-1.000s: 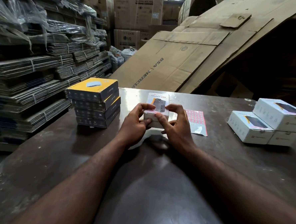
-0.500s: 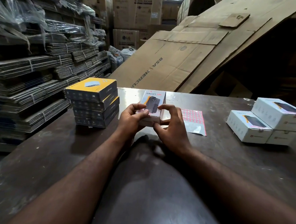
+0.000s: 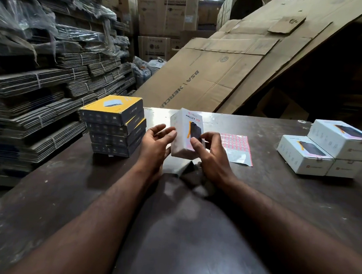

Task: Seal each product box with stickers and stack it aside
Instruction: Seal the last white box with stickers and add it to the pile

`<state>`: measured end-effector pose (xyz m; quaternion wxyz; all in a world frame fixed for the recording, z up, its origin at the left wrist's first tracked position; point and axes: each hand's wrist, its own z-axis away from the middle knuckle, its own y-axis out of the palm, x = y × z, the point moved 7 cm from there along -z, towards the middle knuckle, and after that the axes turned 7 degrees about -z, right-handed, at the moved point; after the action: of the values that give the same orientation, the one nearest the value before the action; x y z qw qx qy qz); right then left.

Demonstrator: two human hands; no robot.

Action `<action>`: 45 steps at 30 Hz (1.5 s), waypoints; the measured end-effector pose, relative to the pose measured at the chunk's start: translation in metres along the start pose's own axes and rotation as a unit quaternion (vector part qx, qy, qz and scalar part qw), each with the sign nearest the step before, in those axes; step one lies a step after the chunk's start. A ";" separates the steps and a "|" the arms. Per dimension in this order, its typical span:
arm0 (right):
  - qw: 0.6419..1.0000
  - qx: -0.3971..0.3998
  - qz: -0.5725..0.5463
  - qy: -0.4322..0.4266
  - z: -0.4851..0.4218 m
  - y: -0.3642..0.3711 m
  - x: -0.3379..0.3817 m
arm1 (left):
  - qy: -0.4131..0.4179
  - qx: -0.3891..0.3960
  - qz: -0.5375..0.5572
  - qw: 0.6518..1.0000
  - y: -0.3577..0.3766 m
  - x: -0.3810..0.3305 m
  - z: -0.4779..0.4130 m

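Holding the product box point(image 3: 185, 135) clear of the table point(image 3: 66, 193), tilted with one lower corner dipping, at mid-table between both hands. Gripping it with the right hand point(image 3: 211, 157), thumb pressing the printed front and fingers curling round the right side. Holding the left hand point(image 3: 156, 142) open, fingers loosely spread, just beside the box's left face; contact not clear.

Risks, as judged:
- Carrying the whole box on one hand's pinch. Risking a slip on smooth coated card and a corner-first drop onto the hard tabletop, denting it.
- Turning it while tilted, possibly springing a loose flap. Not making out any seal on it from this angle.
- Working right next to the sticker sheet point(image 3: 236, 146), lying flat on the table just right of the box. Risking a wrist brushing it, creasing or dragging it.
- Stacking aside onto the white stack point(image 3: 323, 152) at far right, two below and one on top, offset. Risking a topple through careless placing.

Materials and shapes:
- Box: rectangular, crisp-edged, white card, showing a dark product picture with an orange stripe.
- Sheet: thin, carrying a pink-red grid of small squares, with pale glossy backing along the near edge.
- Table: dark, worn, shiny, throwing back light.
- Yellow-topped stack point(image 3: 115, 128) at left: four flat dark boxes, slightly offset.
- Behind: corrugated sheets point(image 3: 222, 75) leaning; strapped bundles of flattened cartons point(image 3: 41, 90) piling up at left.
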<state>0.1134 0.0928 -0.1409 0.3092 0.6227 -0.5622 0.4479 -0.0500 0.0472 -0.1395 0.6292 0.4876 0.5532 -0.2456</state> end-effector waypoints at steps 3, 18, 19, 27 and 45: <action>0.999 -0.012 -0.048 -0.004 0.000 -0.001 0.002 | 0.022 0.006 -0.015 1.000 0.004 -0.001 0.002; 0.989 0.065 -0.129 0.018 -0.001 0.007 -0.003 | 0.066 0.022 -0.072 0.995 0.002 -0.005 -0.001; 0.988 0.065 -0.139 0.022 -0.001 0.006 -0.002 | 0.071 0.025 -0.090 0.993 0.002 -0.006 -0.002; 0.981 0.079 -0.173 0.042 0.002 0.010 -0.001 | 0.032 0.131 -0.092 0.987 0.017 0.005 0.002; 0.984 -0.003 0.092 -0.154 -0.015 -0.021 0.046 | 0.150 0.085 -0.154 0.973 0.013 -0.017 0.011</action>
<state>0.1296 0.0906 -0.0907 0.1779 0.6286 -0.6595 0.3717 -0.0384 0.0383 -0.1197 0.4501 0.4797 0.6865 -0.3099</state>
